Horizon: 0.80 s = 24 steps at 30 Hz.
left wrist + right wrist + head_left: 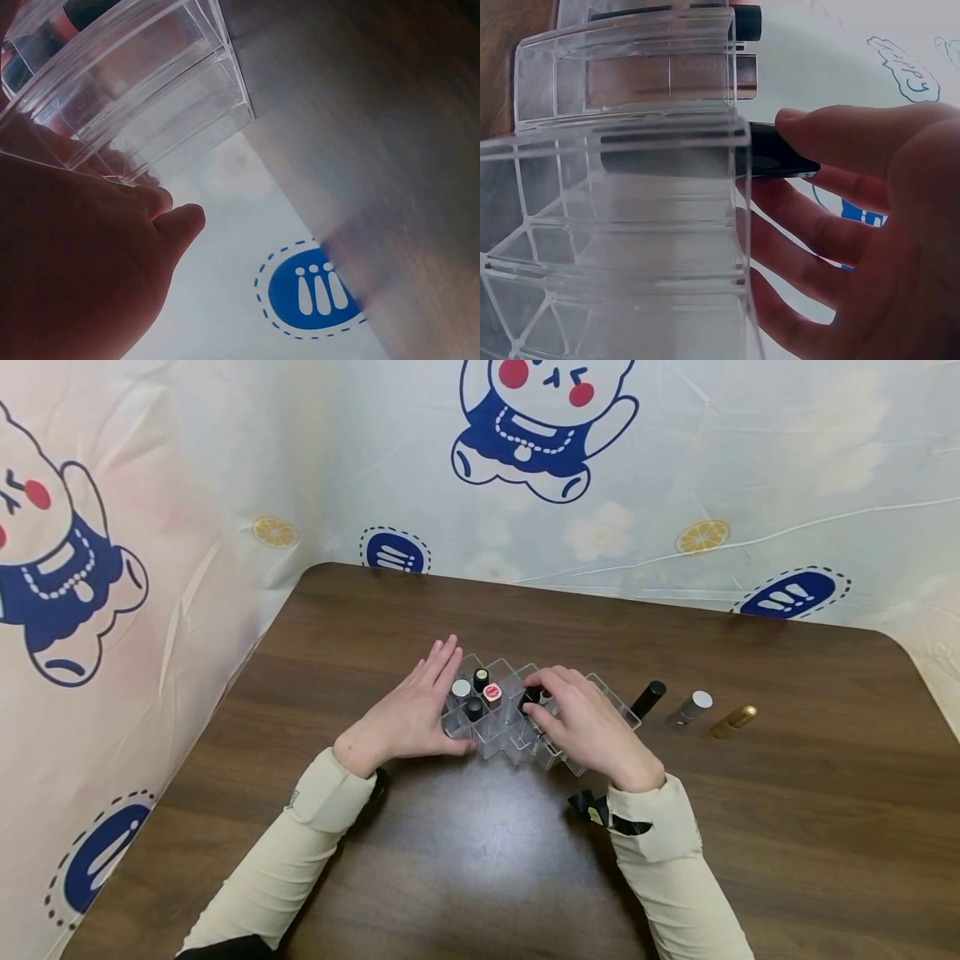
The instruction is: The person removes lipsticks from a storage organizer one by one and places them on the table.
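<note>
A clear plastic lipstick organizer [491, 747] with many square compartments stands on the table between the hands. My right hand [577, 720] pinches the black cap of a lipstick tube [776, 150] between thumb and fingers. The tube's lower part is inside a compartment, seen through the clear wall in the right wrist view. Against the organizer's left end rests my left hand [411, 710], fingers extended and thumb at the front corner. Beside it, the left compartments hold a silver-topped tube [461, 689], a red-and-white-topped tube [492, 694] and a few dark ones.
Right of the organizer, on the brown table [810, 827], stand a black tube [648, 699], a silver-capped tube [691, 707] and a gold tube [734, 721]. A patterned cloth [337, 435] hangs behind the table and along its left side.
</note>
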Each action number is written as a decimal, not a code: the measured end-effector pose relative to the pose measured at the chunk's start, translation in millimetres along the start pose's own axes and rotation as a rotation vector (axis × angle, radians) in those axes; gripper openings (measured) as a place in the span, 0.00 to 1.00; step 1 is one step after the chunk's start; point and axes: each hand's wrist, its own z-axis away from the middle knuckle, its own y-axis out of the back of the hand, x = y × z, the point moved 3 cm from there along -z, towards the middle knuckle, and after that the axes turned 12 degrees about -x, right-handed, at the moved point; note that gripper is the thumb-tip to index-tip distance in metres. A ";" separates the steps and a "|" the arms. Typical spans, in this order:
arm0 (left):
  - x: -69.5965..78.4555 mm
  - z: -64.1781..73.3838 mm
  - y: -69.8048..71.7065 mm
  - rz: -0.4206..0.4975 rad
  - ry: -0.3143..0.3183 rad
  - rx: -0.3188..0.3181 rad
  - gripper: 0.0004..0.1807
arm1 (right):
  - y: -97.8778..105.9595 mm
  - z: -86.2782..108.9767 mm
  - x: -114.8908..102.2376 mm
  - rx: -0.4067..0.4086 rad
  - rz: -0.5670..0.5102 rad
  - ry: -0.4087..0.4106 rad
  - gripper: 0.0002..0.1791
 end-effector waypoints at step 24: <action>1.1 0.3 1.4 0.009 0.002 -0.002 0.69 | -0.9 0.7 0.3 -0.003 -0.032 0.016 0.16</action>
